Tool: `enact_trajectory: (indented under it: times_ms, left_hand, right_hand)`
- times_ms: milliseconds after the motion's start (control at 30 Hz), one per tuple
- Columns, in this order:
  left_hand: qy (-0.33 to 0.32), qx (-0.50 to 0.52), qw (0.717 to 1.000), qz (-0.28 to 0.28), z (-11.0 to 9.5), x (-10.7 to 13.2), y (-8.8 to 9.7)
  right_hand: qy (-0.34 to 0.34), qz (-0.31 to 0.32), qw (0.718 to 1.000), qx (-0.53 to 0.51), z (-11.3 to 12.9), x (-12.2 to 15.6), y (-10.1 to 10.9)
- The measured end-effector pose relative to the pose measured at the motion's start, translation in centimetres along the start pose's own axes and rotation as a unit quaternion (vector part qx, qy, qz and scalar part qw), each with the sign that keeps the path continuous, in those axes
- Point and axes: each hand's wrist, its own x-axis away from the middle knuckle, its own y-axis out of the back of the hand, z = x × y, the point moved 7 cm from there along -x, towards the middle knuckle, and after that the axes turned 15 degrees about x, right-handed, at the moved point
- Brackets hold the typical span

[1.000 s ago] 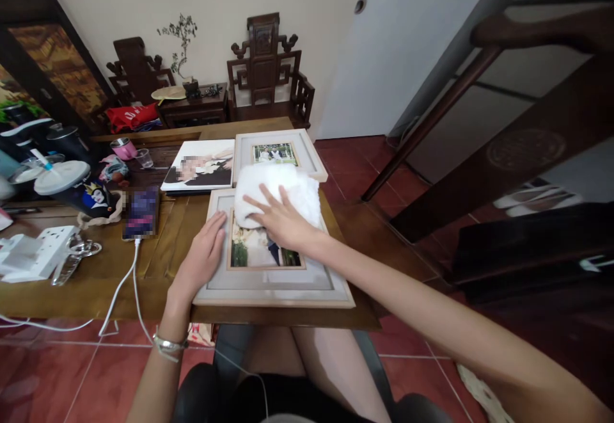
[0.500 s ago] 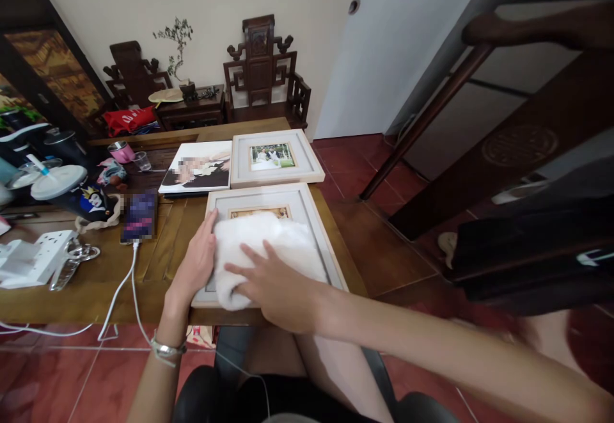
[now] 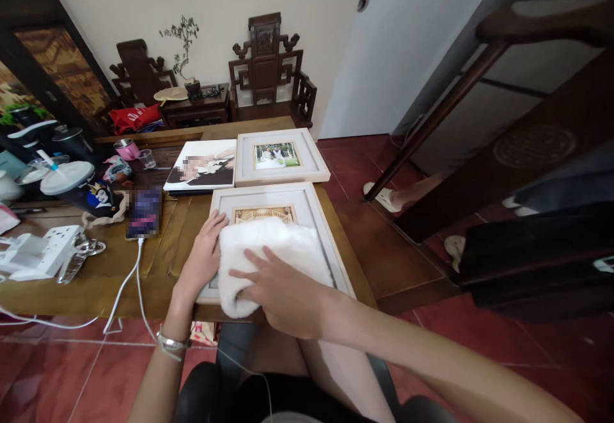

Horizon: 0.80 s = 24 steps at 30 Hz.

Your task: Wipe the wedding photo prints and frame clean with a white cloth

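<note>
A light wooden picture frame (image 3: 330, 244) lies flat at the near edge of the table, with a brown-toned picture (image 3: 263, 213) partly showing. On its lower part is a folded, fluffy white cloth (image 3: 283, 240). My right hand (image 3: 283, 292) presses on the cloth, fingers spread on top and the thumb side at its folded near edge, closed on it. My left hand (image 3: 204, 250) is closed over the frame's left side, its fingers on the rim beside the cloth. The cloth and my right hand hide the lower part of the picture.
Behind lie a second picture frame (image 3: 314, 157) and a photo panel (image 3: 201, 164). To the left are a phone (image 3: 144, 212) with a white cable, a power strip (image 3: 45, 253), a lidded cup (image 3: 91, 186) and a pink mug (image 3: 126, 149). Another person's foot (image 3: 384, 197) shows at right.
My left fingers have shifted slightly inward on the frame. The cloth and right hand have moved a little down the frame, baring more picture. Another person's foot has appeared at right.
</note>
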Motion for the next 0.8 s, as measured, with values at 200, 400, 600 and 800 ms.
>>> enact_trajectory:
  times_ms: [200,400,600,800]
  left_hand:
    - [-0.017,0.012,1.000,-0.006,0.1,0.1,0.1]
    - [-0.027,0.017,0.999,0.002,0.6,0.4,-0.2]
    - [-0.031,-0.001,0.999,0.008,0.5,0.4,-0.2]
    - [-0.044,0.007,0.999,0.003,0.3,0.2,0.0]
  right_hand:
    - [-0.044,0.011,0.999,-0.024,-1.2,3.1,0.2]
    - [-0.187,0.040,0.982,-0.002,-4.2,9.1,0.4]
    - [-0.241,-0.064,0.963,0.103,-9.1,6.0,1.2]
    - [-0.141,-0.119,0.965,0.186,-10.5,-3.5,2.1]
